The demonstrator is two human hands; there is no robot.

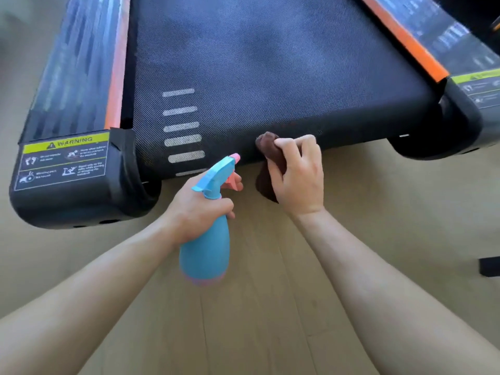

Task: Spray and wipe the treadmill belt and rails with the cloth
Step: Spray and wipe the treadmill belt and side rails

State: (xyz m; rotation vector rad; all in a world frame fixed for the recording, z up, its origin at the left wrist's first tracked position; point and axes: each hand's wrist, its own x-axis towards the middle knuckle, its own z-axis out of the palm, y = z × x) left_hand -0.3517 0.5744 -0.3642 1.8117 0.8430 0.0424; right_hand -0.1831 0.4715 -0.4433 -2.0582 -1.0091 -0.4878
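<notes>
Cloth (270,152) gripped by right hand (299,177) touches treadmill belt (270,77) edge.

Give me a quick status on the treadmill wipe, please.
Left hand grips spray bottle. Right hand holds cloth at belt near edge. Nothing blocking.

Light wood plank floor (270,307); dark object (489,267) at right edge.

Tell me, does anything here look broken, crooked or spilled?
Nothing stands out. The belt lies flat between the rails, with faint pale patches that may be dust or glare. No puddle shows on the floor. The left hand holds the spray bottle; the right hand holds the cloth at the belt's near edge.
</notes>
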